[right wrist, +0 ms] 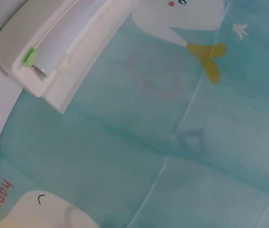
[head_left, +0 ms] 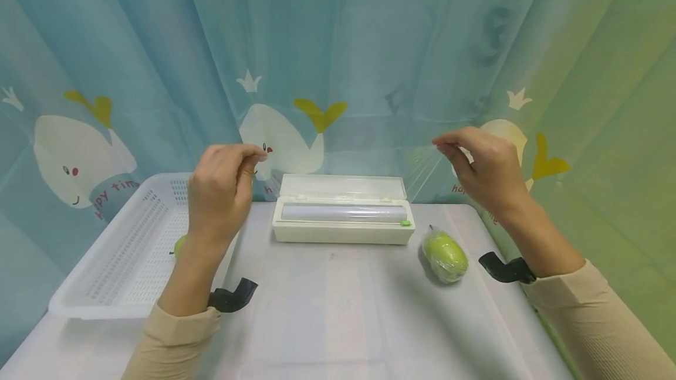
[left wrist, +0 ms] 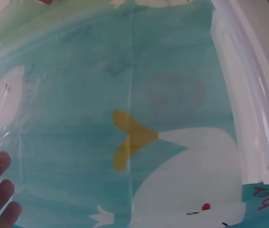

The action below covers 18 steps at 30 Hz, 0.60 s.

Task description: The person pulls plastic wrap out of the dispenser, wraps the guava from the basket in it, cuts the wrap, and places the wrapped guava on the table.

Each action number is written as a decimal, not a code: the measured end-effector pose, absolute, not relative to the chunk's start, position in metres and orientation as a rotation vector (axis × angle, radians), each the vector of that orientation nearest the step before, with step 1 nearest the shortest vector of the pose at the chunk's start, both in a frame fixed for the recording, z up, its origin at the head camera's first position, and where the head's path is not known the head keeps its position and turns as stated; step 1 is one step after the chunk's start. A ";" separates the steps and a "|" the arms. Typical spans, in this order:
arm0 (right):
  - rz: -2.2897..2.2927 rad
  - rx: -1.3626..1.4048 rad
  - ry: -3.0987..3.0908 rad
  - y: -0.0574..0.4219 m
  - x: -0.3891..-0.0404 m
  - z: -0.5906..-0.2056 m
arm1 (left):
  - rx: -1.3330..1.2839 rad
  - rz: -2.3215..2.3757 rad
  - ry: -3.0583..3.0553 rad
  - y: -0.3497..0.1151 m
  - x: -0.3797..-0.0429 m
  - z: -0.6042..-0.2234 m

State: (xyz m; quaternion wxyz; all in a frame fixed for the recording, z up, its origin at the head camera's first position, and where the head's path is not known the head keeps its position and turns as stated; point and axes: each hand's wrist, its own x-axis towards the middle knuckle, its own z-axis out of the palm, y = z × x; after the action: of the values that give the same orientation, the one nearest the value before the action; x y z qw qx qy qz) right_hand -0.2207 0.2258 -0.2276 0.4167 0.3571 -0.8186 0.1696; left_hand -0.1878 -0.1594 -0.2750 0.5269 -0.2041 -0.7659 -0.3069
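Observation:
A sheet of clear cling film (head_left: 422, 164) is stretched upright between both raised hands, rising from the white cling film dispenser (head_left: 343, 233). The left hand (head_left: 222, 186) pinches one top corner between thumb and fingers. At the other corner, the right hand (head_left: 486, 163) pinches the film in the same way. The dispenser's lid (head_left: 343, 186) stands up, and the film roll (head_left: 343, 213) shows inside, with a green slider (head_left: 405, 223) at its right end. To the front right lies a green fruit (head_left: 445, 257) wrapped in film.
A white perforated basket (head_left: 132, 304) stands at the left, with another green fruit (head_left: 180, 246) in it, partly behind the left forearm. A whale-print curtain (head_left: 369, 46) hangs behind the pale-covered table (head_left: 327, 321).

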 end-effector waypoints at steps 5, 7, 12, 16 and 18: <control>0.435 0.913 -2.022 0.225 -0.219 -0.225 | -0.487 -0.732 -1.821 -0.160 -0.185 -0.273; 0.444 0.914 -2.012 0.224 -0.218 -0.224 | -0.490 -0.735 -1.818 -0.160 -0.184 -0.272; 0.457 0.924 -1.995 0.223 -0.216 -0.221 | -0.507 -0.722 -1.819 -0.161 -0.180 -0.271; 0.456 0.931 -1.985 0.223 -0.213 -0.219 | -0.522 -0.701 -1.821 -0.162 -0.178 -0.269; 0.455 0.933 -1.976 0.223 -0.212 -0.218 | -0.525 -0.701 -1.820 -0.162 -0.177 -0.269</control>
State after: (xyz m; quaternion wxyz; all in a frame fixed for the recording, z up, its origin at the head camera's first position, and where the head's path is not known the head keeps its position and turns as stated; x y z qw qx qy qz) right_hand -0.2121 0.2228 -0.2183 0.4393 0.3754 -0.7953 0.1830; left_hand -0.1768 -0.1622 -0.2686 0.5318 -0.2200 -0.7631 -0.2940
